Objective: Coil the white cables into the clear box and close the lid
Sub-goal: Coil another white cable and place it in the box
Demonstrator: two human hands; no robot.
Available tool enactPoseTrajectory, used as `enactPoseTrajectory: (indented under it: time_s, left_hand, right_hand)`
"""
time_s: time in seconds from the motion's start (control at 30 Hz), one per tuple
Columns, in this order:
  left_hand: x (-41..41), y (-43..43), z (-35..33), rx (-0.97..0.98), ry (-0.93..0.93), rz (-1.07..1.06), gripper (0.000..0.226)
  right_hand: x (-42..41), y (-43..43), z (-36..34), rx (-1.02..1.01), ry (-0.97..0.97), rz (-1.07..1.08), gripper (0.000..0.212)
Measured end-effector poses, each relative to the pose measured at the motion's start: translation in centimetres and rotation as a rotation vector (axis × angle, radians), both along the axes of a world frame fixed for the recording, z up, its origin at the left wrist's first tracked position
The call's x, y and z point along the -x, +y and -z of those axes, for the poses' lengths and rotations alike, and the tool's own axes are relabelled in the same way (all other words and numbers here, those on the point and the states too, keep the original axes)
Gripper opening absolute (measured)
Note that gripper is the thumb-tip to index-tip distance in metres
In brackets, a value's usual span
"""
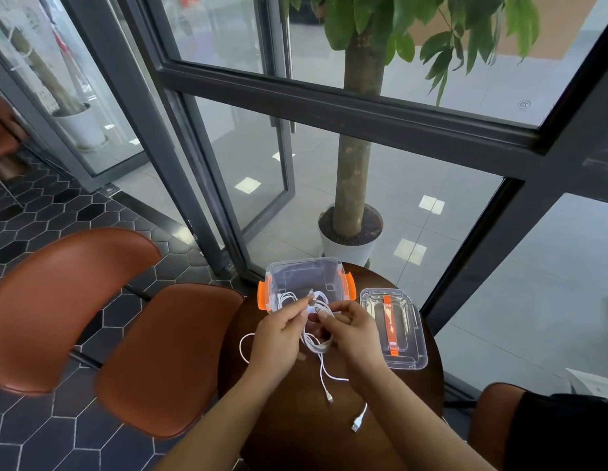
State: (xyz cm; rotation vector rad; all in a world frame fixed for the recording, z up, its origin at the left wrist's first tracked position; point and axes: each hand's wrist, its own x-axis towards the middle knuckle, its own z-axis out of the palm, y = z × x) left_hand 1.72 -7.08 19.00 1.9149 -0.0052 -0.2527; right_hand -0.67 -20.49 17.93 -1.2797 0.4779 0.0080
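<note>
**Both hands pinch a half-wound cable bundle in front of the open box**

The left hand (279,338) and right hand (350,328) meet over the middle of the round dark table (296,430), fingers curled, each pinching the white cables (314,346) between thumb and fingertips. The pinch points sit close together, just at the near edge of the clear box (304,266). Below them the cables hang as a small bunch of loops between the two palms.

From those loops two loose ends trail toward the person across the tabletop: one ends in a slim connector, the other, farther along and slightly right, in a USB plug. One more slack loop bulges out past the left hand's outer side. A few white strands already lie inside the box, near its front wall.

The box stands open with its long axis running left to right, an orange latch on each short end. Its lid (409,331) lies flat on the table just right of the box and of the right hand, with its long axis and orange handle running from far to near.
</note>
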Motion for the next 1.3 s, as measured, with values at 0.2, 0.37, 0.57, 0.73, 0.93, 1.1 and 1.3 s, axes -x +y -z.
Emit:
enactPoseTrajectory:
  time_s: [0.2, 0.37, 0.57, 0.73, 0.93, 1.1, 1.3]
  left_hand:
    - [-0.4, 0.2, -0.2, 0.114, 0.217, -0.1, 0.027]
    - [-0.8, 0.4, 0.0, 0.2, 0.341, -0.169, 0.013]
    - [-0.1, 0.2, 0.5, 0.232, 0.371, -0.241, 0.01]
    - [-0.2, 0.2, 0.2, 0.161, 0.306, -0.236, 0.018]
    - [-0.1, -0.1, -0.8, -0.083, 0.122, -0.151, 0.025]
    - [0.0, 0.0, -0.9, -0.288, 0.027, -0.075, 0.019]
    - [0.0, 1.0, -0.2, -0.046, 0.251, -0.038, 0.026]
  right_hand:
    - [0.2, -0.3, 0.3, 0.022, 0.027, -0.034, 0.018]
    - [0.6, -0.5, 0.5, 0.041, 0.025, -0.086, 0.015]
    - [0.9, -0.9, 0.4, -0.247, 0.089, -0.127, 0.025]
    - [1.1, -0.2, 1.0, -0.285, 0.081, -0.025, 0.027]
    - [1.5, 0.8, 2.2, 0.249, 0.056, -0.006, 0.027]
    - [1.6, 0.6, 1.9, 0.075, 0.094, -0.02, 0.026]
    - [2.1, 0.1, 1.4, -0.209, 0.141, -0.035, 0.024]
